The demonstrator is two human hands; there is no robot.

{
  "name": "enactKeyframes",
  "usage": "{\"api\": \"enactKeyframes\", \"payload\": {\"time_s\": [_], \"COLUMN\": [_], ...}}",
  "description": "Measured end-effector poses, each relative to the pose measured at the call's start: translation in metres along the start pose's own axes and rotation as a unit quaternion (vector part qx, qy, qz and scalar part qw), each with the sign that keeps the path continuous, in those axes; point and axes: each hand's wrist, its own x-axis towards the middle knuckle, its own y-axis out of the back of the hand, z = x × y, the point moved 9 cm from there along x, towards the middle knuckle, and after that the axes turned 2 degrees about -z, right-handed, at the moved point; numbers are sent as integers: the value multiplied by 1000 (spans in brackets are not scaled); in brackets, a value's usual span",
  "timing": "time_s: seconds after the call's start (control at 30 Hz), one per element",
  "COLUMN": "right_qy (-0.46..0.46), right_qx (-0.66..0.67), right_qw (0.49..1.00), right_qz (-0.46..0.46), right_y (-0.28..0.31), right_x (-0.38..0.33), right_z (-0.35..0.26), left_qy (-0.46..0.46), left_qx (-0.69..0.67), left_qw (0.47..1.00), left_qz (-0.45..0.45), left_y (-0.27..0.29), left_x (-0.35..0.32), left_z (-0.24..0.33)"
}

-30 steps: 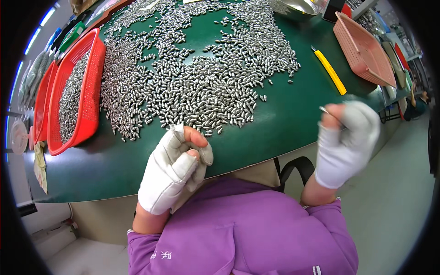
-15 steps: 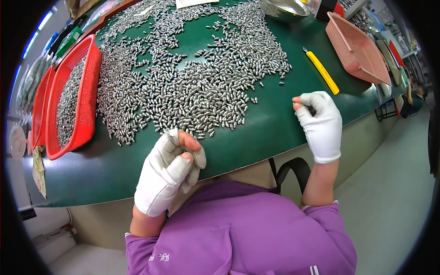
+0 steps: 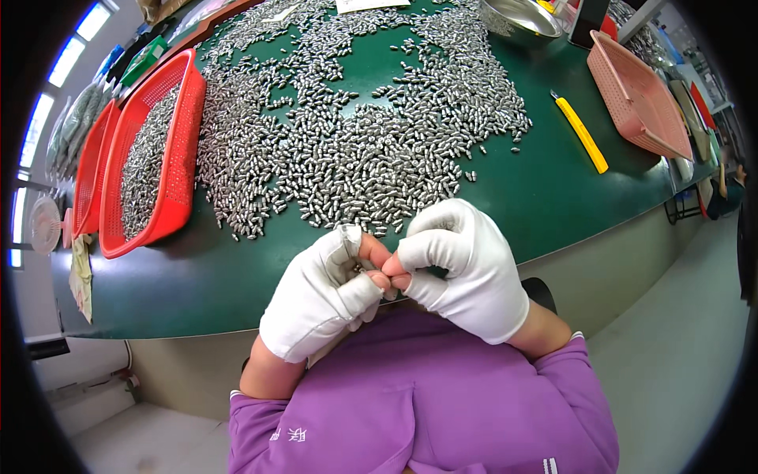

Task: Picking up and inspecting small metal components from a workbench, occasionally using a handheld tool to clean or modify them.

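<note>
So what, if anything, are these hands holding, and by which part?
It can't be told: the left hand and right hand meet at the fingertips, hiding whatever may be between.

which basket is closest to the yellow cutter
The pink basket, at the right of the green table, beside the yellow cutter; the two red baskets stand over at the left.

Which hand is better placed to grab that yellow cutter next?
Probably the right hand: the yellow cutter lies beyond it on the green table, farther from the left hand. Both hands are close together, though.
</note>
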Motion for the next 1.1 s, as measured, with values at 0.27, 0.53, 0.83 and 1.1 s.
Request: {"api": "enactKeyframes", "payload": {"time_s": [0.27, 0.53, 0.83, 1.1], "right_qy": [91, 87, 50, 86], "right_qx": [-82, -60, -18, -21], "right_qw": [992, 994, 998, 996], "right_qz": [41, 20, 34, -2], "right_y": [7, -1, -1, -3], "right_x": [-4, 2, 0, 7], "right_z": [-8, -10, 1, -9], "left_qy": [0, 2, 14, 4], "left_qx": [-14, -20, -24, -32], "left_qw": [1000, 1000, 999, 999], "left_qz": [16, 20, 18, 29], "left_y": [3, 4, 2, 4], "left_x": [-1, -3, -1, -2], "left_z": [2, -1, -2, -4]}}
